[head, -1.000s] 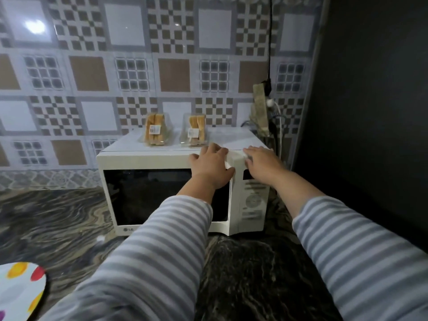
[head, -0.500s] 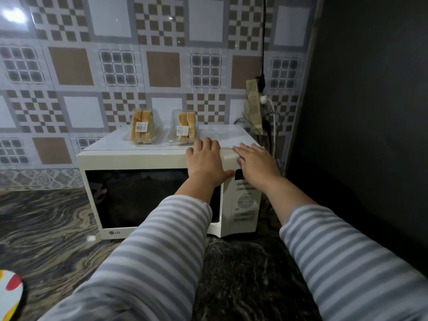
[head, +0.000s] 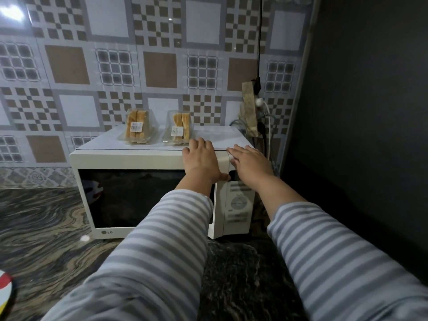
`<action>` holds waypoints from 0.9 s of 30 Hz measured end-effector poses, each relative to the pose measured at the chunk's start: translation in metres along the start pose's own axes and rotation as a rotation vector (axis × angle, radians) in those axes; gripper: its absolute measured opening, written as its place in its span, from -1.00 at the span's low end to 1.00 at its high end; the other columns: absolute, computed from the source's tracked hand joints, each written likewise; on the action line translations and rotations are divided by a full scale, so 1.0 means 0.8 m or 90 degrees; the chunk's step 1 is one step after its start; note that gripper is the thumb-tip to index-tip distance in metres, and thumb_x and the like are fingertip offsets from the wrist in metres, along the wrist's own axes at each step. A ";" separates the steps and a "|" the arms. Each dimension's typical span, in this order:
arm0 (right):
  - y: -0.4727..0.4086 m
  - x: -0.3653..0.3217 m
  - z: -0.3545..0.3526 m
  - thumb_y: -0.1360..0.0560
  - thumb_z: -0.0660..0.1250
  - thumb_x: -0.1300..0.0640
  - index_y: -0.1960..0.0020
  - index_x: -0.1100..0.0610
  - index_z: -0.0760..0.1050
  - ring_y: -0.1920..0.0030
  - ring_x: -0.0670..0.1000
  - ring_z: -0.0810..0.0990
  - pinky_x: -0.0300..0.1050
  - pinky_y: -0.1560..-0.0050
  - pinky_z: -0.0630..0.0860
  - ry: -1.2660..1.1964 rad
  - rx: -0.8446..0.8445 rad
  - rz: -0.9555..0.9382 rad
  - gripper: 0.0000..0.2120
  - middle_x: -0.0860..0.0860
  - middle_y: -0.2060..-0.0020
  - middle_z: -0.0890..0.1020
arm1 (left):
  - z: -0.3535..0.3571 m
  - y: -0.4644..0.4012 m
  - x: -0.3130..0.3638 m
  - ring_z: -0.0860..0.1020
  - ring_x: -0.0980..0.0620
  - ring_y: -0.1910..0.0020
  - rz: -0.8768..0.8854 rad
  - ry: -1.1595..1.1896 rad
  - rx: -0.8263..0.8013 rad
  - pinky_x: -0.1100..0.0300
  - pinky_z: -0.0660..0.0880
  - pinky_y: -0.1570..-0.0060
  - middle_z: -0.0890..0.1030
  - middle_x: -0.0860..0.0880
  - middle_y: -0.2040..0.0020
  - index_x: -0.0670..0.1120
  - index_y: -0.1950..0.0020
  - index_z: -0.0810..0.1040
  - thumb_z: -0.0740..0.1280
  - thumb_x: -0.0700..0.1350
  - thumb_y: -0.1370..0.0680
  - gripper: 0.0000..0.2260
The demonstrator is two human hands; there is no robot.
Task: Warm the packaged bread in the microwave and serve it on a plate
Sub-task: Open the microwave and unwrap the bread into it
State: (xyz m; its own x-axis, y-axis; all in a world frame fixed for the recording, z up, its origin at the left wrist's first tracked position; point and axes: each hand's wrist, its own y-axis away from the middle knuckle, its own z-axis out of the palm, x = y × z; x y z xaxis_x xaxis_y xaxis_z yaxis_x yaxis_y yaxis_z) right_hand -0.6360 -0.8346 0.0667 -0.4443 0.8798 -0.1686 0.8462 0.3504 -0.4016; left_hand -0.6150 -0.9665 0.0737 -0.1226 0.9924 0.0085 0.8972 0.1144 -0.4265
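1. Bread packs (head: 137, 127) sat atop the shut microwave (head: 220, 137), mid-frame.
2. Left hand (head: 201, 162) lay flat on the door's (head: 129, 198) upper right corner, right hand (head: 250, 162) on the panel (head: 238, 205); neither grasped.
3. Fitted opening the door or having shut it.

Dim light is falling; glare is flaring on top-left tiles (head: 11, 12), the microwave's (head: 220, 135) top is gleaming, edges are bending.
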 end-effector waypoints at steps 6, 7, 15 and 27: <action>-0.005 0.002 -0.002 -0.65 0.06 0.10 -0.50 0.01 0.23 -0.50 0.13 0.15 -0.03 -0.46 0.08 0.019 -0.008 -0.011 -0.59 0.01 -0.51 0.23 | -0.010 -0.003 -0.001 0.16 -0.12 -0.44 0.002 -0.017 -0.030 -0.03 0.21 -0.36 0.28 -0.10 -0.41 -0.15 -0.45 0.19 0.40 0.41 -0.27 -0.03; -0.006 0.003 -0.002 -0.65 0.07 0.10 -0.49 0.02 0.24 -0.49 0.14 0.17 -0.02 -0.46 0.10 0.024 -0.010 -0.014 -0.59 0.02 -0.50 0.24 | -0.013 -0.004 0.000 0.16 -0.12 -0.44 0.000 -0.020 -0.040 -0.03 0.21 -0.36 0.27 -0.10 -0.41 -0.15 -0.46 0.17 0.40 0.41 -0.27 -0.02; -0.002 -0.002 -0.005 -0.65 0.03 0.14 -0.48 0.04 0.25 -0.45 0.16 0.21 -0.02 -0.41 0.14 0.027 -0.009 -0.004 -0.60 0.04 -0.48 0.27 | -0.020 0.033 -0.010 0.16 -0.12 -0.39 0.058 0.037 -0.026 -0.01 0.21 -0.38 0.26 -0.08 -0.35 -0.13 -0.43 0.20 0.45 0.41 -0.18 0.02; 0.038 -0.050 -0.009 -0.65 -0.09 -0.07 -0.53 0.06 0.13 -0.54 0.04 0.01 0.07 -0.51 -0.01 -0.137 -0.052 -0.015 -0.52 -0.03 -0.54 0.10 | -0.013 0.083 -0.092 -0.29 0.00 -0.53 -0.022 -0.011 -0.088 -0.36 -0.24 -0.39 -0.21 0.04 -0.58 0.00 -0.56 -0.22 0.27 0.42 -0.38 0.01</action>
State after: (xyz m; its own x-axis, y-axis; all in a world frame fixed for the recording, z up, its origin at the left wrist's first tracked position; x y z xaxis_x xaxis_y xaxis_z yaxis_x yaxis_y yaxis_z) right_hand -0.5905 -0.8571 0.0678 -0.5089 0.7859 -0.3513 0.8522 0.4020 -0.3350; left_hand -0.5424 -1.0319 0.0541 -0.1602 0.9871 0.0043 0.9420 0.1542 -0.2982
